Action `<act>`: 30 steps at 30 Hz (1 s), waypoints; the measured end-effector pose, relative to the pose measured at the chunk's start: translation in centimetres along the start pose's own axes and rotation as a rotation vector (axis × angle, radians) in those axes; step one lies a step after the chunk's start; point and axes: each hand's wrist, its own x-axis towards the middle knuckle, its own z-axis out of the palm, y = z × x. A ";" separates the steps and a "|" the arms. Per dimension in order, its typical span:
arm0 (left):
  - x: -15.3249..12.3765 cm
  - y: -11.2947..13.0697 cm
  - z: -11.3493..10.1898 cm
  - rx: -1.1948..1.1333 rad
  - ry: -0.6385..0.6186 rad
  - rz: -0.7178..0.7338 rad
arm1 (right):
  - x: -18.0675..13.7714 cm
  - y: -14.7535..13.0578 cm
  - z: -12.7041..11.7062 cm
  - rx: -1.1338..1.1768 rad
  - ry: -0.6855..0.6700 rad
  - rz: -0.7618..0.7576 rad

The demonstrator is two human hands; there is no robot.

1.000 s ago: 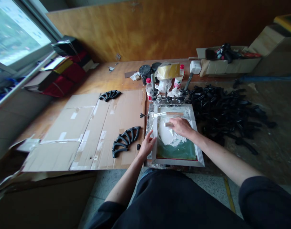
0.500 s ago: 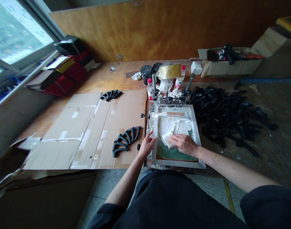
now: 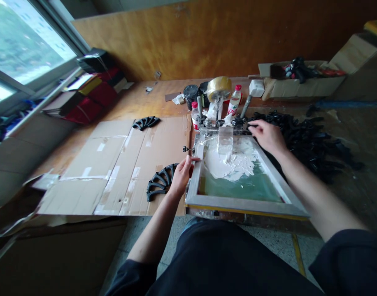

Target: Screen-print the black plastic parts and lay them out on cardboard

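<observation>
Wooden worktop point(image 3: 166, 94) backed by a tall varnished panel point(image 3: 164, 45); window point(image 3: 28, 37) at upper left. Flattened cardboard point(image 3: 114, 164), taped along its seams, covers much of the worktop's left half. Right half: heap of curved black parts point(image 3: 312, 144), loosely piled. Beside the heap, in front of the person, a screen frame point(image 3: 238, 199) with green mesh; it appears tilted, near end up, far end at the metal clamps point(image 3: 219, 123). Open carton point(image 3: 302, 88) at the back right; stacked red and black bundles point(image 3: 86, 107) at the back left. Right hand point(image 3: 267, 135): just beyond the frame's far right corner, in front of the heap, somewhat blurred; fingers bent, tips close together; whether anything is pinched between them cannot be told. Left hand point(image 3: 180, 176): at the frame's left rail, one digit extended onto it; the underside of the contact is hidden, so cannot tell whether the fingers close round the rail. White paste point(image 3: 217, 164) lies spread over the mesh's far portion. Tape roll point(image 3: 219, 88) above the clamps, red-capped bottle point(image 3: 234, 100) to its right. Pale, translucent flat block point(image 3: 225, 140) rests at the far end of the frame, its lower edge at the paste.
</observation>
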 end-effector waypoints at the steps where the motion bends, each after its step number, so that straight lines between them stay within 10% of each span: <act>1: 0.5 1.2 0.3 -0.035 0.016 0.057 | -0.2 1.7 -0.5 0.009 0.024 0.074; 5: 3.2 5.3 1.9 -0.125 0.088 0.279 | -4.4 5.5 2.4 -0.001 -0.110 0.181; 9: 4.2 5.9 3.3 -0.153 0.203 0.249 | -10.5 3.4 8.7 -0.074 -0.337 -0.134; 12: 1.7 2.5 4.5 -0.188 0.214 0.085 | -12.5 1.0 10.9 -0.246 -0.403 -0.259; 16: -3.7 -4.0 7.2 -0.224 -0.072 -0.388 | -12.3 -1.7 10.4 -0.265 -0.489 -0.242; 20: -5.8 -7.7 8.3 -0.492 0.171 -0.394 | -13.3 -6.9 11.1 -0.134 -0.412 -0.511; 25: -6.2 -10.8 0.8 -0.548 0.628 -0.345 | -14.4 -14.9 16.2 0.026 -0.536 -0.811; 30: -7.0 -15.4 -8.1 -0.378 0.813 -0.547 | -11.5 -20.5 24.0 -0.069 -0.681 -0.780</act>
